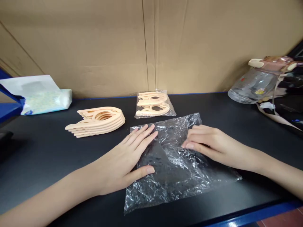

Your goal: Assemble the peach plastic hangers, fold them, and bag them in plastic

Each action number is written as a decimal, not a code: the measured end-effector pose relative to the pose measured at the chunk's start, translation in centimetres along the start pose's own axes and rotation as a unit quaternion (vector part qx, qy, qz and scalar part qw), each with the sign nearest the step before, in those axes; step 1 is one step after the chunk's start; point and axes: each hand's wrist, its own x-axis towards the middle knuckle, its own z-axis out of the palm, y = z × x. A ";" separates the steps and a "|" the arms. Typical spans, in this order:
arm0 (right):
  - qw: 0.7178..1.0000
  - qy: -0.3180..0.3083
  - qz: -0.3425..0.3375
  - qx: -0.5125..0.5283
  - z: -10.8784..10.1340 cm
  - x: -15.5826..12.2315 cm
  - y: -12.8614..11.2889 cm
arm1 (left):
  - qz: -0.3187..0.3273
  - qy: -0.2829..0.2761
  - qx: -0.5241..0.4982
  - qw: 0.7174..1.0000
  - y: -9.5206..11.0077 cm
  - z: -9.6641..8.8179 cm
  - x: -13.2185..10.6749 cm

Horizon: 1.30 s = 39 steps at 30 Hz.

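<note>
A clear, crinkled plastic bag (165,189) lies flat on the black table in front of me. Palm down, my left hand (130,157) rests on its left part, fingers stretched out and thumb spread. My right hand (208,143) has its fingers curled together and pinches the bag's film on the upper right side. Beyond my left hand sits a neat stack of peach-coloured folding hangers (106,123). Behind the bag, a clear packet (153,104) holds more of these hangers.
A pack of tissues (47,101) with one sheet pulled up lies at the back left. On the right, a transparent water bottle (255,83) with a pink lid and strap leans over near dark items. Cardboard (106,47) walls the table's back edge.
</note>
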 end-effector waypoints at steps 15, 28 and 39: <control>0.981 -0.083 -0.166 -0.062 3.3 2.9 -1.0 | 0.029 -0.038 -0.058 0.997 -0.3 -0.3 0.4; 0.983 -0.053 -0.168 -0.054 5.4 4.3 -1.6 | 0.017 -0.018 -0.076 0.997 -0.1 -0.4 0.6; 0.983 -0.047 -0.163 -0.070 4.1 2.7 -0.6 | 0.007 0.016 -0.084 0.996 -0.5 0.5 0.3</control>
